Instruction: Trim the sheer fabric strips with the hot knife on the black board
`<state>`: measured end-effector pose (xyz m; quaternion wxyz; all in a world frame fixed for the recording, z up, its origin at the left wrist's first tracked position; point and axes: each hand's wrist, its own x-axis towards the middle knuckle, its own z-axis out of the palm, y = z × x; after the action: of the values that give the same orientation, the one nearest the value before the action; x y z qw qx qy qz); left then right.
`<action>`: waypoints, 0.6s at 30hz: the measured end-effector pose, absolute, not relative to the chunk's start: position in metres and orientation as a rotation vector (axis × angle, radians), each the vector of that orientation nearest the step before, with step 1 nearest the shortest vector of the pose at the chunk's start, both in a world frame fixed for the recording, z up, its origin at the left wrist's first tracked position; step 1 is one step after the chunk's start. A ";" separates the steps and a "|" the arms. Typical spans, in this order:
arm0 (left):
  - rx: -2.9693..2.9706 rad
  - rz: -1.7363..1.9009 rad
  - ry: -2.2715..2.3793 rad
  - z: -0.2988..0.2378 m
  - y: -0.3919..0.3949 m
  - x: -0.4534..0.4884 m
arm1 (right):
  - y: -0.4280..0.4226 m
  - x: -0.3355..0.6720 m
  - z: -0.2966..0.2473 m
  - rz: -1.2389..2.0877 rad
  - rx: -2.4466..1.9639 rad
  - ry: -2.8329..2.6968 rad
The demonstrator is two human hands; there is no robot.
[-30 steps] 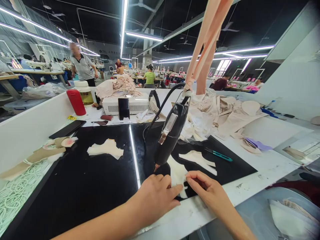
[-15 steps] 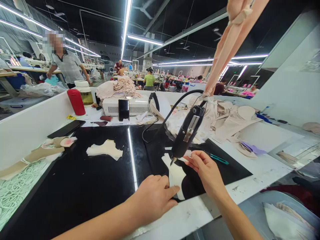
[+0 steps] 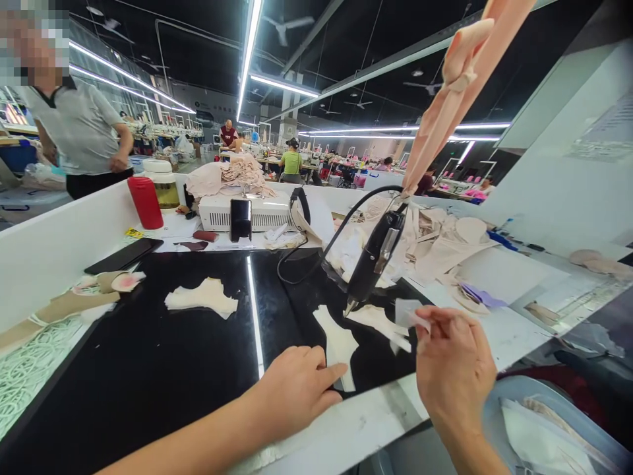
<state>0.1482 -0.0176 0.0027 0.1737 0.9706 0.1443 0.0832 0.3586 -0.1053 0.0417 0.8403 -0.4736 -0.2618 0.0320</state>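
Observation:
My left hand (image 3: 301,389) rests at the front of the black mat (image 3: 188,369), its index finger lying over the lower part of a cream fabric piece (image 3: 336,336). The thumb sits beside that finger. Raised at the right, my right hand (image 3: 455,363) is closed in a pinch on a small translucent white piece (image 3: 408,313). A second cream fabric piece (image 3: 378,321) lies between the hands, near the right fingers. Above these pieces hangs a black handheld tool (image 3: 376,257) with a pointed metal tip, tied to a peach fabric strip (image 3: 435,125).
Cream cut pieces (image 3: 202,298) lie on the mat's left. Behind stand a white box (image 3: 271,214) under peach fabric, a phone (image 3: 241,221) and a red container (image 3: 146,203). Fabric scraps (image 3: 445,231) heap at the back right. A person (image 3: 84,132) stands beyond the left partition.
My right hand has moved right and toward me with the translucent piece, showing more of the second cream piece. My left hand stays on its fabric. The person at left is closer.

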 end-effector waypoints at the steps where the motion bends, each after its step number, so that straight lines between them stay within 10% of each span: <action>1: 2.726 0.231 0.407 0.004 -0.016 0.147 | -0.113 0.352 0.041 0.088 -1.022 -0.558; 18: 1.305 0.355 0.601 0.037 -0.009 0.103 | -0.133 0.245 0.008 0.703 -1.291 -0.801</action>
<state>0.1028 -0.0092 0.0371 0.7386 0.5945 0.2738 0.1616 0.2448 -0.1329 0.0082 0.6697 -0.5726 -0.3553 0.3121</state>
